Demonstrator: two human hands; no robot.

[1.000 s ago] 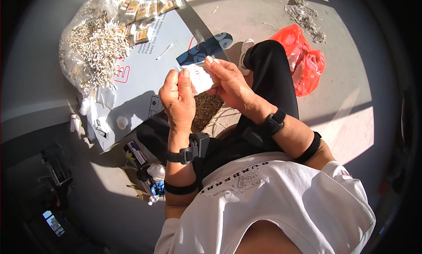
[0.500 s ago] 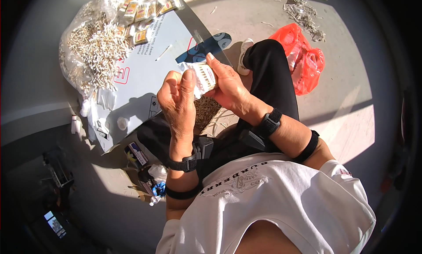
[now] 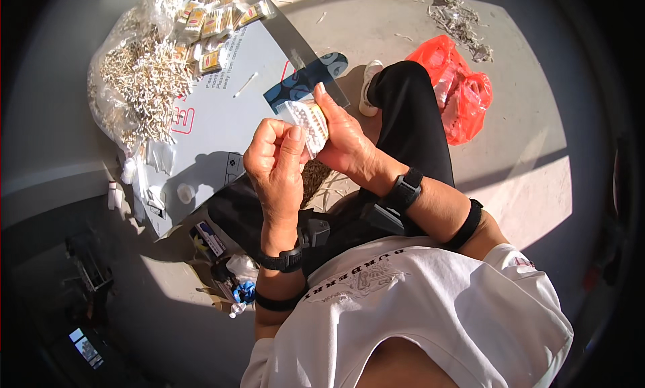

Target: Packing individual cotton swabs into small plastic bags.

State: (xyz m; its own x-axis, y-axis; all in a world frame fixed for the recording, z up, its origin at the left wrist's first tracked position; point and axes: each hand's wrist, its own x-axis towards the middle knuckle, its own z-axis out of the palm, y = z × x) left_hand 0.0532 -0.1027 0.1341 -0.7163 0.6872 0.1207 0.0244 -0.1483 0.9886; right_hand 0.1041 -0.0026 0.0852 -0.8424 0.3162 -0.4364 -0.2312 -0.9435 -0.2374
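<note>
A small clear plastic packet of cotton swabs is held up between my hands, over the table's near corner and my lap. My left hand pinches the packet's lower left edge between thumb and curled fingers. On the other side my right hand grips it, thumb raised along the edge and fingers behind, partly hidden. A row of swab tips shows through the plastic. Farther left, a large clear bag spills a heap of loose cotton swabs onto the grey table. Several filled packets lie beyond it.
One loose swab lies on the table near a dark blue patterned strip. A small round white lid-like piece sits at the near edge. Red plastic bag and scraps are on the floor; a box stands below the table.
The packet has turned in my hands, its swab tips now facing up more plainly. My left thumb and fingers have closed in lower on its edge.
</note>
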